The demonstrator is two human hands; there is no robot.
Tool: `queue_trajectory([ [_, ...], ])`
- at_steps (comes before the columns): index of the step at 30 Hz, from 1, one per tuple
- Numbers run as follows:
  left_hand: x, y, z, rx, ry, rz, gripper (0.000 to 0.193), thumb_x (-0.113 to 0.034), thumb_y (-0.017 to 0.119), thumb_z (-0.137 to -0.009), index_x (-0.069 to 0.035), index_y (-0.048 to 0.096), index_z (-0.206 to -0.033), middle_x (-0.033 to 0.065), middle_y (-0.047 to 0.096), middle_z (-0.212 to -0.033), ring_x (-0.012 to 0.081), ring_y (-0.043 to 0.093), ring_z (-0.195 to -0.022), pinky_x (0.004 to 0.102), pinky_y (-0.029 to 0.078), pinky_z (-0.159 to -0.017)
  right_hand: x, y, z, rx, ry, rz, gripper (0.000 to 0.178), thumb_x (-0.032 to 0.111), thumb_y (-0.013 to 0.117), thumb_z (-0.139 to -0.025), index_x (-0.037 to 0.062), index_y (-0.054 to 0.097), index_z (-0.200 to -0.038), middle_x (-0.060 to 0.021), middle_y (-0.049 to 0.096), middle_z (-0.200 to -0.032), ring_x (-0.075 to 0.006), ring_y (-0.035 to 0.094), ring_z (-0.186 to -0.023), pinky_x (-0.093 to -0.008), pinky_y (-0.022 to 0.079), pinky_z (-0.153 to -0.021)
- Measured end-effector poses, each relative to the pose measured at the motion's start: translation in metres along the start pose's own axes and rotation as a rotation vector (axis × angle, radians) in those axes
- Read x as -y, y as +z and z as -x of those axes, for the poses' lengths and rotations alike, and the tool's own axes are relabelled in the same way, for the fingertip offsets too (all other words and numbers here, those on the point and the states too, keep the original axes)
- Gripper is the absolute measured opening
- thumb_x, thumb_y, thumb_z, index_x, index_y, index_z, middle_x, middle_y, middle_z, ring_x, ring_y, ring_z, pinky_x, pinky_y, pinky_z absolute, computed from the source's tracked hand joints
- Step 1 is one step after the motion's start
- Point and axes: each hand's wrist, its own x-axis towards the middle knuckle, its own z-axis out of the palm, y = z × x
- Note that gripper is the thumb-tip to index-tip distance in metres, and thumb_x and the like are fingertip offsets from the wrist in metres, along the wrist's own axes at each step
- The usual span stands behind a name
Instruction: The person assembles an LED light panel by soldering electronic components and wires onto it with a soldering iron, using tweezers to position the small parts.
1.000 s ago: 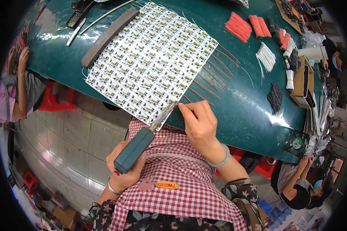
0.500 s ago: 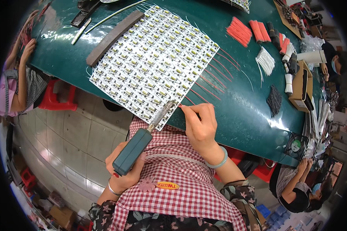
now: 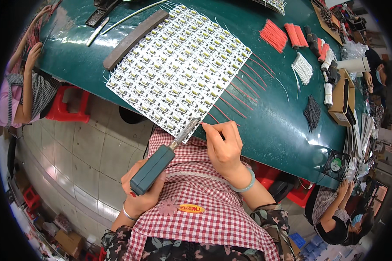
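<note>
My left hand [image 3: 143, 182] is closed around the dark green handle of a soldering iron [image 3: 153, 168]. The iron's metal tip reaches the right edge of a white circuit board panel [image 3: 170, 74], close to its near corner. Rows of small yellowish components and thin white wires cover the panel. At that same edge, the thumb and forefinger of my right hand [image 3: 225, 143] pinch a red wire [image 3: 202, 123] whose end lies beside the iron's tip. Several other red wires [image 3: 237, 106] stick out from the panel's right edge over the green table.
A dark bar [image 3: 135, 40] lies along the panel's left edge. Bundles of red wires [image 3: 273, 35], white wires [image 3: 302, 68] and black wires [image 3: 312, 114] lie on the green table [image 3: 270, 130]. A cardboard box [image 3: 342, 100] and a small fan [image 3: 335, 164] stand right. Other people work at both sides.
The panel and table sit slightly farther right in view. The iron's tip and my right hand have shifted slightly along the panel's edge toward its near corner. Both hands keep their hold.
</note>
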Motion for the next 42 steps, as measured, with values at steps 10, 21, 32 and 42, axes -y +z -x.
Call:
queue_trajectory([
  [10, -0.005, -0.001, -0.005, 0.024, 0.006, -0.040, 0.021, 0.002, 0.078, -0.080, 0.007, 0.068, -0.098, 0.0145, 0.071, -0.092, 0.0215, 0.070, -0.077, 0.0299, 0.055, -0.071, 0.001, 0.001, 0.000, 0.000, -0.005, 0.023, 0.034, -0.012, 0.071, -0.071, -0.0046, 0.071, -0.105, -0.0111, 0.057, -0.083, -0.0257, 0.055, -0.073, -0.0354, 0.047, -0.060],
  [21, 0.002, -0.003, 0.002, -0.016, 0.038, -0.035, 0.020, 0.001, 0.078, -0.079, 0.007, 0.070, -0.097, 0.0151, 0.069, -0.090, 0.0231, 0.069, -0.073, 0.0314, 0.054, -0.066, 0.004, 0.001, -0.002, 0.000, 0.004, 0.041, 0.034, -0.012, 0.072, -0.071, -0.0041, 0.072, -0.104, -0.0106, 0.057, -0.083, -0.0251, 0.055, -0.074, -0.0353, 0.047, -0.060],
  [32, 0.006, -0.003, 0.012, -0.030, -0.003, 0.005, 0.026, 0.001, 0.077, -0.081, 0.009, 0.070, -0.104, 0.0189, 0.072, -0.103, 0.0273, 0.073, -0.085, 0.0321, 0.058, -0.076, 0.006, 0.002, -0.001, -0.059, 0.039, 0.022, 0.032, -0.011, 0.075, -0.071, -0.0002, 0.073, -0.101, -0.0092, 0.058, -0.083, -0.0255, 0.055, -0.075, -0.0359, 0.046, -0.061],
  [42, 0.002, -0.009, 0.015, 0.005, -0.036, -0.021, 0.025, 0.000, 0.078, -0.079, 0.008, 0.070, -0.102, 0.0192, 0.072, -0.099, 0.0292, 0.073, -0.085, 0.0345, 0.058, -0.077, 0.011, 0.005, 0.006, -0.040, 0.060, -0.058, 0.030, -0.009, 0.077, -0.072, 0.0031, 0.072, -0.099, -0.0071, 0.059, -0.082, -0.0238, 0.056, -0.071, -0.0362, 0.041, -0.060],
])
